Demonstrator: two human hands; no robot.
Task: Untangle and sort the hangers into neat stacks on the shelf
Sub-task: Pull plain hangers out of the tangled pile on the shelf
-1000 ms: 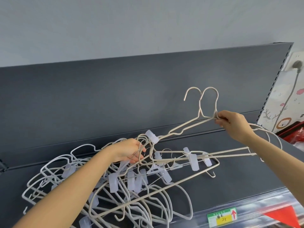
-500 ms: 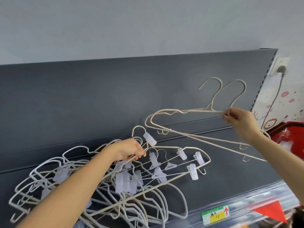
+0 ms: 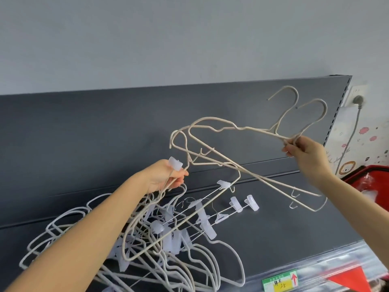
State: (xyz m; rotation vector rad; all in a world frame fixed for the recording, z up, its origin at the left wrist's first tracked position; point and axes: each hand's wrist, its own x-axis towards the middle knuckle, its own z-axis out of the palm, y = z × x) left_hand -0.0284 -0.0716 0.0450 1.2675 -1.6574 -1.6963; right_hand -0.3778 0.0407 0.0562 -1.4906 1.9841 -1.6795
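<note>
Nearest you, the tangle of white hangers lies on the dark shelf, low and left, much as it lay 0.5 s ago. Your left hand has risen off the pile since then: its fingers are curled shut around the wires of a clip hanger, with 1 clear clip poking out above the knuckles. That hanger now hangs tilted, its upper end lifted and its lower loop still threaded into the tangle (several clips dangle along its bar).

Further out and to the right, your right hand pinches 2 beige hangers together at their necks, thumb and fingers pressed tight on the wire. The pair has swung up and rightward compared with 1 s ago; it is clear of the pile, with both hooks pointing up, though its left ends cross the clip hanger's top in this view.

Behind everything stand the grey back panel and a wall socket at far right.
</note>
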